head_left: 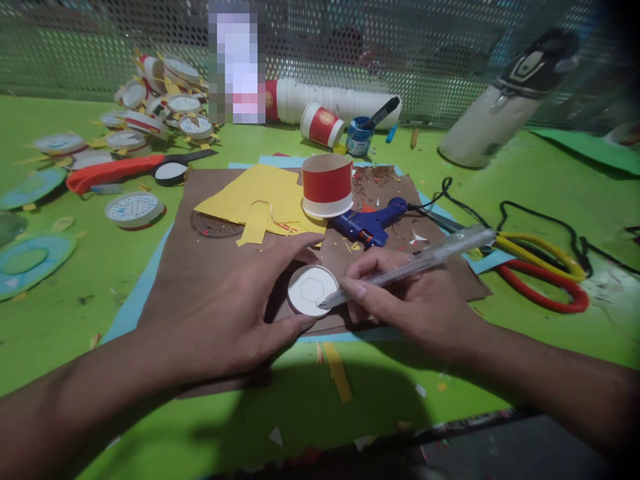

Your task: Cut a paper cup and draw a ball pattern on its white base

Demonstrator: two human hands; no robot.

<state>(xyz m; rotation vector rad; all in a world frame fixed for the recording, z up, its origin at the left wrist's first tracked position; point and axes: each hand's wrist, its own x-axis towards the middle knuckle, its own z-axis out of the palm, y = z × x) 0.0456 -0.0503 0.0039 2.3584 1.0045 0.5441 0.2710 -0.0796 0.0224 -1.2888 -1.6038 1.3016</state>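
My left hand (250, 300) curves round the left side of a cut-off paper cup bottom (306, 283), thumb below and fingers above. On its white round face is a thin drawn hexagon with a shape beginning at its lower right corner. In my right hand (395, 287) is a clear pen (425, 257), slanting down to the left, its tip on the white face near the rim. The cup bottom rests on brown paper (200, 300). Just behind stand a red-and-white cut paper cup (327, 185) and a blue glue gun (373, 222).
Yellow paper (260, 193) lies behind my left hand. Scissors (545, 273) with red and yellow handles sit at right, near a black cord. A tumbler (490, 113), stacked cups (345, 100) and a blue paint jar (359, 139) stand behind. Decorated cup bottoms (134, 208) crowd the left.
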